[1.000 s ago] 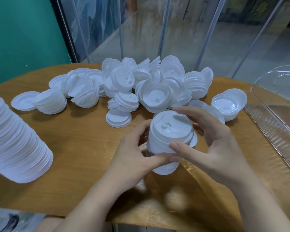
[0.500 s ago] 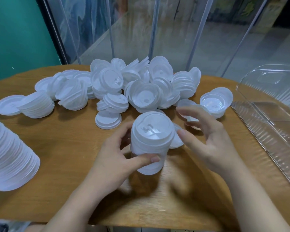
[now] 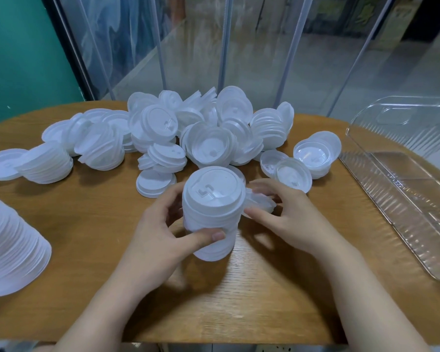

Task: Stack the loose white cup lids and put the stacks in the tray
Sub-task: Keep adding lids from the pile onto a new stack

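Note:
A tall stack of white cup lids [image 3: 212,207] stands near the middle of the round wooden table [image 3: 92,224]. My left hand [image 3: 163,232] grips this stack, thumb across its front and fingers behind it. Just right of the stack, my right hand [image 3: 282,214] pinches a single loose lid [image 3: 258,203] lying on the table. A heap of loose white lids [image 3: 201,133] spreads across the back of the table. The clear plastic tray [image 3: 401,189] lies at the right edge with nothing in it.
A long finished stack of lids [image 3: 10,247] lies on its side at the left edge. Small stacks [image 3: 48,161] sit at the back left, and upturned lids [image 3: 315,153] lie near the tray. Glass panels and a teal wall stand behind the table.
My right hand left the top of the stack, dropped to the table beside it and took hold of a loose lid. My left hand kept its grip on the stack.

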A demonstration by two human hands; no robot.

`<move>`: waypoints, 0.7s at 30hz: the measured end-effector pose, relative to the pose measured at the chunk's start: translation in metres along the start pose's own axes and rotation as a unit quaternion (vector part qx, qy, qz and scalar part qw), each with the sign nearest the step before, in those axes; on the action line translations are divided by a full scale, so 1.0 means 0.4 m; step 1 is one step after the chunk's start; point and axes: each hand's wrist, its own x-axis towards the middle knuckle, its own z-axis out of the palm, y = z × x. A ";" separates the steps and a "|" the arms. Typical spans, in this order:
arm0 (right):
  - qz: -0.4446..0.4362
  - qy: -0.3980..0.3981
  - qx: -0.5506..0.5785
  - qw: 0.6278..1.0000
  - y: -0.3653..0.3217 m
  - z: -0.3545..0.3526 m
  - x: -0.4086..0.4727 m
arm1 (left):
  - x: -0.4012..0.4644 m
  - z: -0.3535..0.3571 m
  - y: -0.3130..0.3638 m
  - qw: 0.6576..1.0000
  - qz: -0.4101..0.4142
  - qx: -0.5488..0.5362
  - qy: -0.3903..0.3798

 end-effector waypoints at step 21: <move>0.099 0.203 -0.038 0.973 0.027 -0.052 -0.020 | -0.002 -0.002 -0.001 1.000 -0.003 0.026 0.002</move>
